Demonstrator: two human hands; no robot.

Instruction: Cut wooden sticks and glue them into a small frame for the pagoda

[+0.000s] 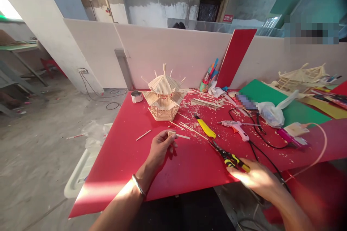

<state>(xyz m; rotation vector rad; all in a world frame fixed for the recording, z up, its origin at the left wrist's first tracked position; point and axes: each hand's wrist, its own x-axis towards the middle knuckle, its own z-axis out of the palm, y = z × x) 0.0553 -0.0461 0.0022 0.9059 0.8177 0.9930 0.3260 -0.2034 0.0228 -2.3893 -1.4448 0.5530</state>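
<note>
Over the red tabletop, my left hand (162, 146) is closed in a pinch on a small pale wooden piece, from which a flat wooden stick (183, 136) points right. My right hand (255, 177) is wrapped round the black-and-yellow handles of a pair of pliers (226, 156), whose jaws point up and left. Beyond both hands stands a pagoda model (163, 97) built of thin sticks. A yellow utility knife (206, 127) lies between the model and the pliers. Part of the small piece is hidden by my left fingers.
Loose sticks (193, 130) and shavings litter the red table (116, 166). On the right lie a pink glue gun (236, 129) with its cord, a plastic bag (272, 113) and a power strip (294, 138). A white cup (137, 97) and a pen holder (204, 86) stand at the back.
</note>
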